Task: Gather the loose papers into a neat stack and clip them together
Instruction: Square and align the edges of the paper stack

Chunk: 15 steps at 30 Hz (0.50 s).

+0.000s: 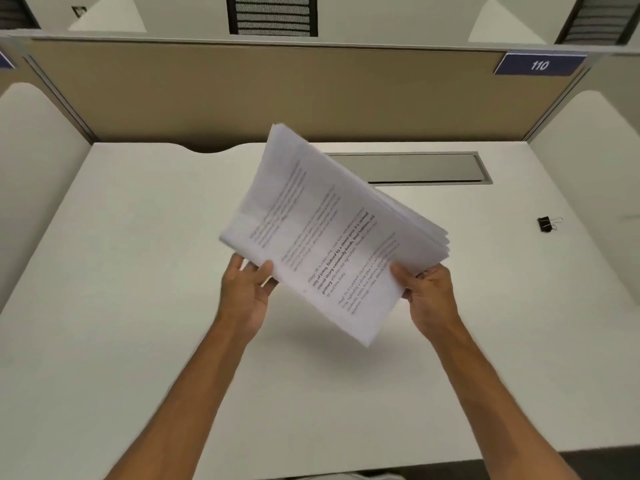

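Both hands gripping fanned paper stack (332, 233) — black binder clip (547, 224) apart

two bare forearms — no sleeves, watch or rings — fingers (266, 268) unadorned.

- Papers (332, 230): white printed sheets (edges fanned, not squared), held tilted above the surface.
- Binder clip (548, 224): small, black, wire handles, lying well right of the papers.

Both hands (247, 292) (427, 294) hold papers (325, 230) aloft — binder clip (548, 224) apart.
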Motion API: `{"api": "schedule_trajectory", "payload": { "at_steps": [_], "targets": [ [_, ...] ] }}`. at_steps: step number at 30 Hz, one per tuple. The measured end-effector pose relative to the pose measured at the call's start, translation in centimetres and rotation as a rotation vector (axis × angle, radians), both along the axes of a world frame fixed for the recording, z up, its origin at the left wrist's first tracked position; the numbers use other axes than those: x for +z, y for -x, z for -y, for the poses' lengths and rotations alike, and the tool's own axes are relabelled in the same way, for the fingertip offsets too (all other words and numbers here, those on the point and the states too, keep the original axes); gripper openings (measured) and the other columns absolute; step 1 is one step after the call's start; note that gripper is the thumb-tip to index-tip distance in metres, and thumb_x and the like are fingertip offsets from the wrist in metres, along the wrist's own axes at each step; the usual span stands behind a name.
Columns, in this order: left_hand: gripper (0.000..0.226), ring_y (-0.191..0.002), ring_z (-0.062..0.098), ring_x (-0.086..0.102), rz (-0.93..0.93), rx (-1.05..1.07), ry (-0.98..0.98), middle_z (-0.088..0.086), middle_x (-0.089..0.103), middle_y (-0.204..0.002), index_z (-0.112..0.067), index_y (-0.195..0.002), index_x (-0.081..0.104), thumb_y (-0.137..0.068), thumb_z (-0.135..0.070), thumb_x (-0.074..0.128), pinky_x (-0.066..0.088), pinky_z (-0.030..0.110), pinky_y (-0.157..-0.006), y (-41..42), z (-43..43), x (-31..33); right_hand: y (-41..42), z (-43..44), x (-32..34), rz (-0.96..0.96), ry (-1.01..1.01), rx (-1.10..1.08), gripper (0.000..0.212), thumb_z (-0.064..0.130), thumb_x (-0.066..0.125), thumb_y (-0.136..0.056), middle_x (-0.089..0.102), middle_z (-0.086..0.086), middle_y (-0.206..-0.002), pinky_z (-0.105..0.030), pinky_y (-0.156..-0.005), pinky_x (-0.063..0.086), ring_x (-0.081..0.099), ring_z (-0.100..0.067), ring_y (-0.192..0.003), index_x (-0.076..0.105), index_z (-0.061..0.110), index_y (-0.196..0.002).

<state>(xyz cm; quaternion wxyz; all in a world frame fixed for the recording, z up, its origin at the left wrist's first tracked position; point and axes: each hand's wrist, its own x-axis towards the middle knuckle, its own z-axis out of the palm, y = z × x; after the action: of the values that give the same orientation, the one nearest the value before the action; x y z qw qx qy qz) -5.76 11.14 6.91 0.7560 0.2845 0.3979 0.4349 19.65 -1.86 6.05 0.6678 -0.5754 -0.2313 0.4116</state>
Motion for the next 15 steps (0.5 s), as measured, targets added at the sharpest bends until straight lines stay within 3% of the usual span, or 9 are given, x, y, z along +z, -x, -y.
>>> {"api": "schedule_trajectory", "payload": {
  "at_steps": [3,6,9,13,15],
  "targets": [
    [0.043,-0.103,0.022,0.072,-0.084,-0.021,-0.042,0.010,0.072,-0.121,-0.011,-0.132,0.058,-0.092,0.003,0.060,0.061,0.034,-0.086,2.5,-1.8,-0.4,-2.3,1.1,0.4,0.090,0.038,0.063,0.026,0.002,0.069,-0.085,0.078,-0.006,-0.104,-0.044,-0.076,0.062,0.075,-0.024,-0.094,0.071,0.005,-0.111],
    [0.034,-0.091,0.021,0.075,-0.346,-0.210,-0.186,0.006,0.079,-0.104,-0.017,-0.117,0.067,-0.087,-0.003,0.071,0.059,0.025,-0.072,4.5,-3.2,-0.3,-3.9,1.7,1.1,0.139,0.052,0.133,0.025,0.006,0.071,-0.079,0.080,-0.003,-0.098,-0.038,-0.070,0.062,0.076,-0.020,-0.087,0.073,0.004,-0.104],
    [0.033,-0.100,0.022,0.075,-0.482,-0.439,-0.290,0.002,0.078,-0.110,-0.024,-0.118,0.070,-0.089,-0.009,0.073,0.060,0.029,-0.080,4.6,-3.6,-0.4,-4.8,1.9,1.6,0.302,0.103,0.231,0.015,0.004,0.070,-0.087,0.079,-0.003,-0.096,-0.032,-0.069,0.060,0.075,-0.020,-0.087,0.075,0.005,-0.101],
    [0.038,-0.097,0.018,0.075,-0.526,-0.254,-0.340,-0.005,0.079,-0.105,-0.033,-0.105,0.074,-0.091,0.002,0.065,0.062,0.034,-0.081,2.9,-2.7,-1.2,-5.0,1.3,1.3,0.484,0.169,0.222,0.015,0.006,0.067,-0.095,0.077,-0.009,-0.105,-0.029,-0.078,0.058,0.073,-0.020,-0.094,0.074,0.004,-0.107],
    [0.041,-0.093,0.014,0.074,-0.538,-0.162,-0.348,-0.010,0.079,-0.097,-0.033,-0.098,0.073,-0.090,0.007,0.064,0.061,0.032,-0.080,2.0,-2.0,-1.8,-5.0,0.9,0.9,0.568,0.221,0.165,0.012,0.010,0.067,-0.095,0.075,-0.005,-0.102,-0.017,-0.076,0.054,0.070,-0.018,-0.091,0.073,0.007,-0.106]
  ]
}}
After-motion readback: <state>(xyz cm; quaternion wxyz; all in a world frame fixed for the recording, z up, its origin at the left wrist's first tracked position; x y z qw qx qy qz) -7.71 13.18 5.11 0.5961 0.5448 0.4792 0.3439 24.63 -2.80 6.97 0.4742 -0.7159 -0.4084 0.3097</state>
